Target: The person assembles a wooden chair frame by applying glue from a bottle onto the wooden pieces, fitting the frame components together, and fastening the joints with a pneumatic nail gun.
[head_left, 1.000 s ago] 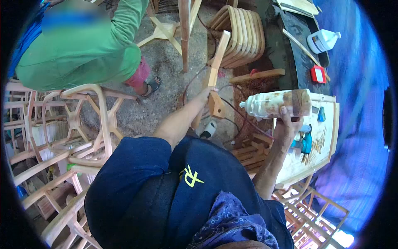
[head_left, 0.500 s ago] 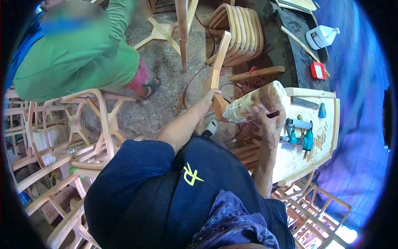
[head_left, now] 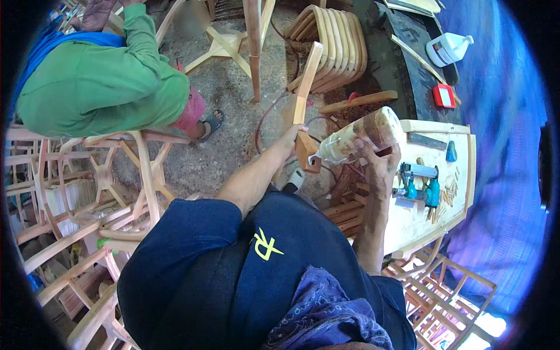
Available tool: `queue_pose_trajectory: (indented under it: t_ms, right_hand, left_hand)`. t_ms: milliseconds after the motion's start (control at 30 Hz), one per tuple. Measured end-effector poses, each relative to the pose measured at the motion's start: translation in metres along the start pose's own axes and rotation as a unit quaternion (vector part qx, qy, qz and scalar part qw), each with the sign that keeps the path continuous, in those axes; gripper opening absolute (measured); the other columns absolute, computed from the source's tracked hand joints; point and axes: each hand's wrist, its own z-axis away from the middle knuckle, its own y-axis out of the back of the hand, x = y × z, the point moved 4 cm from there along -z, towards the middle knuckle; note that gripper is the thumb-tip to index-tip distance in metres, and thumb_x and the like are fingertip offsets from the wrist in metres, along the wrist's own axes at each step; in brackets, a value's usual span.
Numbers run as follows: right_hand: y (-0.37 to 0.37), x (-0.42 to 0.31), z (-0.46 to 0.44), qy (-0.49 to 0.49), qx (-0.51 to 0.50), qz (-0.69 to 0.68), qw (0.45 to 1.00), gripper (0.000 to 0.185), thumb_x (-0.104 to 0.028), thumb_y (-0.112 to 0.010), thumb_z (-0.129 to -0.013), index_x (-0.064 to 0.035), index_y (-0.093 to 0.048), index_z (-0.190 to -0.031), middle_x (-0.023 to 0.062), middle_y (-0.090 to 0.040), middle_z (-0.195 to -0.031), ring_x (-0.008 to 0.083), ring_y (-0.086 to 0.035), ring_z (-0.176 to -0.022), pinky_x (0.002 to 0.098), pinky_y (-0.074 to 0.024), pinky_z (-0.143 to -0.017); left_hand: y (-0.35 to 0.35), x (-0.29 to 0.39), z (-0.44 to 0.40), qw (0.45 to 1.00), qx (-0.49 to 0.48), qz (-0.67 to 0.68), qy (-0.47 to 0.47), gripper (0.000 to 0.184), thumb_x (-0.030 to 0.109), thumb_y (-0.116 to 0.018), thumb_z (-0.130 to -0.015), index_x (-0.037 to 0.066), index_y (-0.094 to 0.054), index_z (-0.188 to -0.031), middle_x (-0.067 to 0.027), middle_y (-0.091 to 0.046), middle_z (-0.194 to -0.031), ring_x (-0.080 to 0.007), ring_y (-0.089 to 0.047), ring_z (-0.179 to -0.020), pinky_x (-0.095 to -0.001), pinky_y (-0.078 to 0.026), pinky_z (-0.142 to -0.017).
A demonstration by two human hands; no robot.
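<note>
My left hand (head_left: 293, 140) is closed around a bent wooden chair part (head_left: 304, 96), near its lower end. The end nearest me shows a small dark hole. In my right hand (head_left: 379, 160) is a whitish, smeared glue bottle (head_left: 364, 135), tilted with its nozzle down to the left. That nozzle is at the end of the wooden part, beside the hole; I cannot tell whether it goes in. A brown band runs around the bottle's body.
To the right, a worktable (head_left: 402, 227) holds a teal nail gun (head_left: 421, 184) and small wooden dowels (head_left: 448, 198). Behind stand a white jug (head_left: 448, 49), a red tray (head_left: 444, 95) and stacked bent frames (head_left: 335, 46). A co-worker in green (head_left: 111, 87) sits left, near chair frames (head_left: 146, 175).
The bottle's nozzle has tipped in against the end of the wooden part. That end has turned so its hole shows. The co-worker has shifted posture, with an arm now raised.
</note>
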Motion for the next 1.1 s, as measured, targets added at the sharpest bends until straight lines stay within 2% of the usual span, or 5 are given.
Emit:
queue_pose_trajectory:
  t_ms: [100, 200, 700, 800, 1100]
  right_hand:
    - [0.003, -0.003, 0.004, -0.001, -0.008, 0.003, 1.000, 0.057, -0.003, -0.084, -0.077, 0.0024, -0.060, -0.128, 0.0117, -0.068, -0.114, 0.0201, -0.066, -0.101, 0.0347, -0.0560, -0.088]
    - [0.010, 0.001, 0.009, 0.014, -0.012, 0.015, 1.000, 0.056, -0.005, -0.084, -0.078, 0.0023, -0.060, -0.128, 0.0116, -0.069, -0.113, 0.0200, -0.067, -0.099, 0.0343, -0.0562, -0.087]
    - [0.008, -0.003, 0.013, -0.012, -0.016, 0.033, 0.999, 0.058, -0.004, -0.083, -0.075, 0.0031, -0.060, -0.127, 0.0139, -0.070, -0.113, 0.0218, -0.069, -0.099, 0.0346, -0.0570, -0.086]
    - [0.011, -0.008, 0.013, 0.003, -0.002, 0.058, 0.998, 0.057, -0.006, -0.085, -0.074, 0.0033, -0.062, -0.125, 0.0129, -0.071, -0.111, 0.0214, -0.069, -0.099, 0.0347, -0.0551, -0.090]
    - [0.002, -0.015, 0.012, 0.023, -0.001, 0.054, 0.998, 0.057, -0.003, -0.085, -0.074, 0.0024, -0.061, -0.126, 0.0130, -0.071, -0.115, 0.0215, -0.069, -0.103, 0.0343, -0.0559, -0.090]
  left_hand:
    - [0.001, 0.002, -0.001, 1.000, -0.002, -0.001, 0.003, 0.045, 0.029, -0.076, -0.074, 0.003, -0.057, -0.105, -0.0149, -0.064, -0.091, -0.0302, -0.067, -0.077, -0.0459, -0.058, -0.074]
    - [-0.004, 0.003, 0.006, 0.999, 0.034, 0.026, -0.010, 0.029, 0.026, -0.072, -0.075, 0.008, -0.057, -0.093, -0.0113, -0.060, -0.080, -0.0312, -0.062, -0.070, -0.0466, -0.055, -0.070]
    - [0.000, 0.000, -0.005, 0.999, 0.041, 0.017, 0.003, 0.032, 0.024, -0.072, -0.074, 0.005, -0.058, -0.095, -0.0149, -0.061, -0.084, -0.0349, -0.062, -0.073, -0.0496, -0.054, -0.074]
    - [0.000, -0.001, -0.011, 0.999, 0.001, 0.035, 0.015, 0.046, 0.026, -0.076, -0.071, 0.005, -0.053, -0.106, -0.0166, -0.058, -0.093, -0.0358, -0.062, -0.077, -0.0525, -0.056, -0.079]
    - [-0.001, -0.004, -0.013, 1.000, 0.015, 0.003, 0.021, 0.055, 0.027, -0.075, -0.071, 0.002, -0.052, -0.115, -0.0197, -0.060, -0.100, -0.0371, -0.064, -0.087, -0.0544, -0.055, -0.084]
